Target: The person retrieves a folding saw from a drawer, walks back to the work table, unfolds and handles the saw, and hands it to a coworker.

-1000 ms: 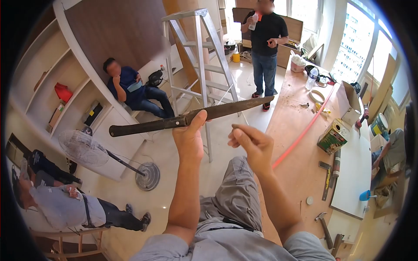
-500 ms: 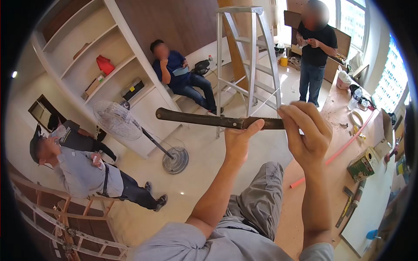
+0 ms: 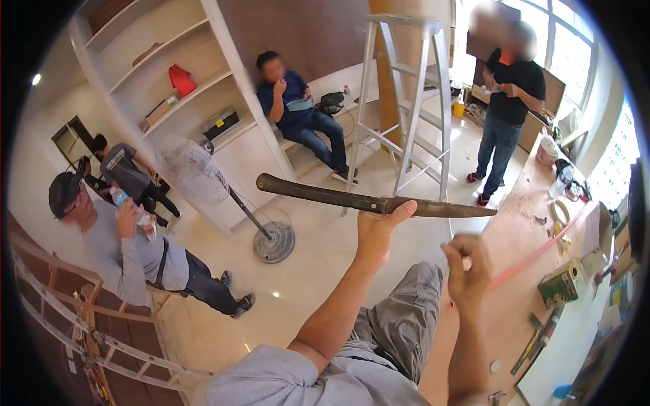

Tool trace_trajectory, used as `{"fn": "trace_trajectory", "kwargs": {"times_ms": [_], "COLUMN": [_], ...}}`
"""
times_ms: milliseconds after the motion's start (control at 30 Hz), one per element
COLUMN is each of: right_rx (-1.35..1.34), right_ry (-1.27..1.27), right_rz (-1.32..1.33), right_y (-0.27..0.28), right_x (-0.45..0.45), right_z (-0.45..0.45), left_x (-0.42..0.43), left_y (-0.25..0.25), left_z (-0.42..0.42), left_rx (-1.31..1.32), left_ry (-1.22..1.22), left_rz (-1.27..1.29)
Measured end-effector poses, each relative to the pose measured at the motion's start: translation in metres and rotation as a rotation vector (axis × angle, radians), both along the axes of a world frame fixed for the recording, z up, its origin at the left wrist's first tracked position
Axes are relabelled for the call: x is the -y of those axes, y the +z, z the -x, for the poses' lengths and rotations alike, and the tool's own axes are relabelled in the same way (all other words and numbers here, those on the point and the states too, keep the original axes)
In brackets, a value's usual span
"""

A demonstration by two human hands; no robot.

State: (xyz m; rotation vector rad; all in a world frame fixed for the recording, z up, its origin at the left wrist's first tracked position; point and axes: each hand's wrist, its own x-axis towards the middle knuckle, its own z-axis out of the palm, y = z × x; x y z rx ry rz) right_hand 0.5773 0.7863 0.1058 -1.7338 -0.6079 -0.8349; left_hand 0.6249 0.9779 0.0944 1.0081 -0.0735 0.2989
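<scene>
A folding hand saw (image 3: pixel 318 194) with a dark handle and a pointed, toothed blade lies roughly level across my view, its tip to the right. My left hand (image 3: pixel 376 233) grips it around the joint between handle and blade, thumb along the side. Below the blade and apart from it, my right hand (image 3: pixel 468 269) is closed, fingers curled inward. Something small and pale shows at its fingertips, too blurred to name.
On my right stands a wooden workbench (image 3: pixel 450 358) with a pink tube (image 3: pixel 542 254), a tin can (image 3: pixel 563 284) and a tape roll (image 3: pixel 559 212). Ahead are a stepladder (image 3: pixel 443 101) and a standing fan (image 3: pixel 237 203). Several people are around, one seated (image 3: pixel 298 122).
My right hand has come off the saw blade and moved down, uncovering the pointed tip. The left hand still holds the saw. At left, a person now holds a bottle near chest height.
</scene>
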Motion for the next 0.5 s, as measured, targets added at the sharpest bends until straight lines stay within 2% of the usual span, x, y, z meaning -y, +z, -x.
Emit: {"fn": "trace_trajectory", "kwargs": {"times_ms": [67, 133, 200, 267, 333, 400, 467, 500], "right_rx": [-0.298, -0.653, -0.625, -0.801, -0.594, -0.712, -0.753, -0.753], "right_ry": [0.024, -0.042, -0.074, -0.057, -0.175, -0.161, -0.159, -0.238], "right_rz": [-0.041, 0.039, 0.144, 0.115, 0.294, 0.301, 0.158, 0.132], "right_y": [-0.065, -0.134, -0.179, -0.229, -0.243, -0.237, -0.234, -0.237], "right_x": [0.003, 0.005, -0.005, -0.016, -0.022, -0.019, -0.015, -0.014], "right_z": [0.015, 0.037, 0.063, 0.091, 0.102, 0.096, 0.083, 0.079], "left_x": [-0.003, -0.003, 0.000, 0.000, 0.000, 0.005, 0.012, 0.013], "left_y": [-0.005, -0.011, -0.018, -0.025, -0.043, -0.047, -0.048, -0.050], "left_z": [-0.001, -0.003, -0.003, 0.000, -0.003, -0.004, -0.007, -0.009], "left_rx": [-0.006, -0.014, -0.010, -0.060, -0.137, -0.175, -0.102, -0.117], "left_ry": [0.014, 0.015, 0.031, 0.031, 0.048, 0.055, 0.026, 0.011], "left_rz": [0.010, 0.014, 0.019, 0.004, 0.006, 0.000, 0.049, 0.016]}}
